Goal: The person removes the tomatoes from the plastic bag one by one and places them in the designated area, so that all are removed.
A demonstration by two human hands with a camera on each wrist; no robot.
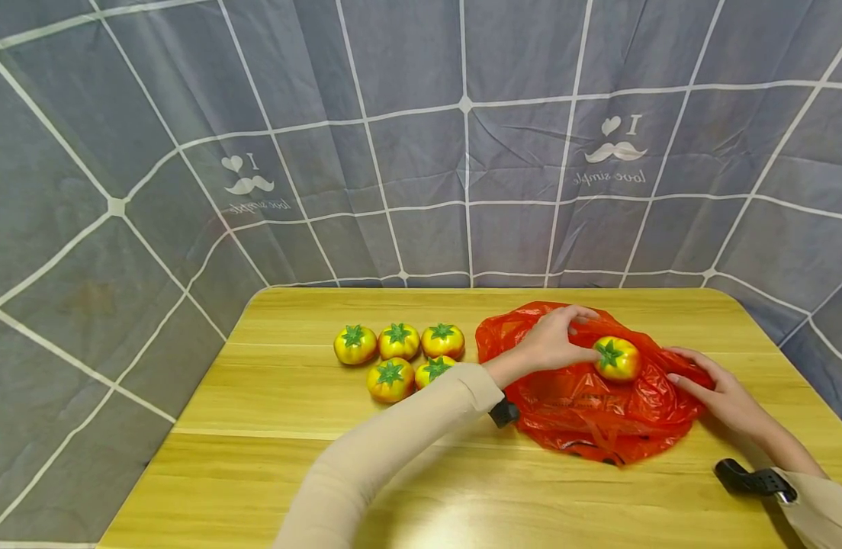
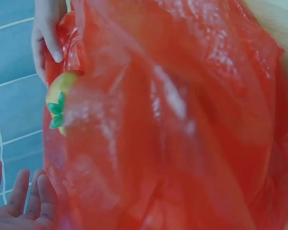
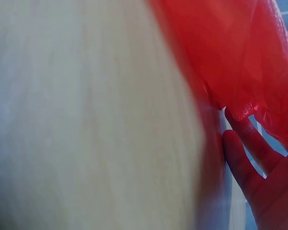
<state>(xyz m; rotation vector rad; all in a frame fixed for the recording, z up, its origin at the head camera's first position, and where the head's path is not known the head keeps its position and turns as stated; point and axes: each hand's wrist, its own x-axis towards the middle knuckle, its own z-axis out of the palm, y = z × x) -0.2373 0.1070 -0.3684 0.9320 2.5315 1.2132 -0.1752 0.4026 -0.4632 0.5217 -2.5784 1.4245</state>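
Note:
A yellow-and-red tomato (image 1: pixel 617 359) with a green star-shaped leaf top rests on the crumpled red plastic bag (image 1: pixel 565 408). My left hand (image 1: pixel 551 341) is over the bag, its thumb tip right beside the tomato. In the left wrist view, the fingers of that left hand (image 2: pixel 26 203) are spread and loosely bent, apart from the tomato (image 2: pixel 57 103), which the bag partly covers. At the bag's right side, my right hand (image 1: pixel 726 396) holds the edge between thumb and fingers. Its fingertips meet the red film in the right wrist view.
Several similar tomatoes (image 1: pixel 390 380) sit in two rows left of the bag on the wooden table (image 1: pixel 270 435); my left sleeve partly covers one. A grey curtain (image 1: pixel 421 168) with white lines surrounds the table's back and sides. Black bands (image 1: pixel 753 480) are on the wrists.

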